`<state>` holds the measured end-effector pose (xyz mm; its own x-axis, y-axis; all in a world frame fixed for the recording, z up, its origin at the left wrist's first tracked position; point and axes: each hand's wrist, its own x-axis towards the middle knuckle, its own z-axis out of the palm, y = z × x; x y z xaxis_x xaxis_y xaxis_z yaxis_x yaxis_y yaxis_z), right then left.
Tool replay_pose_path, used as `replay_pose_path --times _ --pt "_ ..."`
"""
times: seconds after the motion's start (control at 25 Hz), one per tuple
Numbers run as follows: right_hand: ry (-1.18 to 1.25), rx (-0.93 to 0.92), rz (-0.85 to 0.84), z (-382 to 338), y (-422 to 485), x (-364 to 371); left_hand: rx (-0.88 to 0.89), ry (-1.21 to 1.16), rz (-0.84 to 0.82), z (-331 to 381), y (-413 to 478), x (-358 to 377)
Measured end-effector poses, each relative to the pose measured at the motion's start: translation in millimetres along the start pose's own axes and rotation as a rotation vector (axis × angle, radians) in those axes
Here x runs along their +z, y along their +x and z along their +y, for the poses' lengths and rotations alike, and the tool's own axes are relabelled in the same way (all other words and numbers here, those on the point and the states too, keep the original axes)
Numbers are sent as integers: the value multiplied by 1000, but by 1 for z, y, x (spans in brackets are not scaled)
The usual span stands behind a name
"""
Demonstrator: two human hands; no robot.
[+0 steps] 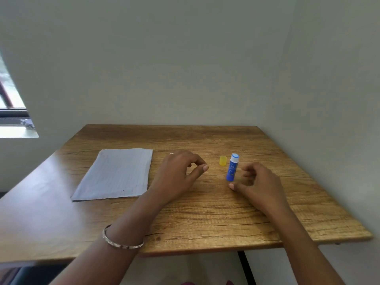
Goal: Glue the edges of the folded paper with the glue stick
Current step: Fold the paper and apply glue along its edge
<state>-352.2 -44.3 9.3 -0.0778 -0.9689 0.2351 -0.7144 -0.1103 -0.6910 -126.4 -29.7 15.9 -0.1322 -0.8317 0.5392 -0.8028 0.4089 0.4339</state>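
A folded sheet of lined white paper (115, 173) lies flat on the left half of the wooden table (205, 219). A blue glue stick (232, 167) stands upright and uncapped right of centre. Its yellow cap (223, 160) rests just left of it. My left hand (176, 177) hovers between the paper and the glue stick, fingers loosely curled and apart, holding nothing. My right hand (257, 182) is just right of the glue stick, thumb and fingers spread near its base, not touching it as far as I can see.
The table stands in a corner, with plain walls behind and to the right. A window (12, 112) is at the far left. A silver bangle (121, 241) is on my left wrist. A black table leg (245, 266) shows below the front edge.
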Motion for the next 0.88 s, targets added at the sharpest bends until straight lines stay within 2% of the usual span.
replay_pose_path --times 0.08,0.16,0.28,0.44,0.6,0.76,0.88 --pt "50 -63 201 -11 -21 2 -19 39 98 -2 -12 -16" --pt "139 -195 271 -33 -41 12 -118 49 186 -14 -27 -38" --pt "226 -275 37 -73 -53 42 -372 163 284 -54 -50 -74" --pt "212 -239 -229 -116 -44 93 -682 344 196 -103 -78 -107" --pt "202 -144 -286 -150 -27 123 -712 298 169 -113 -95 -110" --pt "206 -55 -317 -167 -17 140 -705 352 120 -111 -93 -105" --pt "322 47 -316 -168 -13 148 -699 360 109 -111 -95 -105"
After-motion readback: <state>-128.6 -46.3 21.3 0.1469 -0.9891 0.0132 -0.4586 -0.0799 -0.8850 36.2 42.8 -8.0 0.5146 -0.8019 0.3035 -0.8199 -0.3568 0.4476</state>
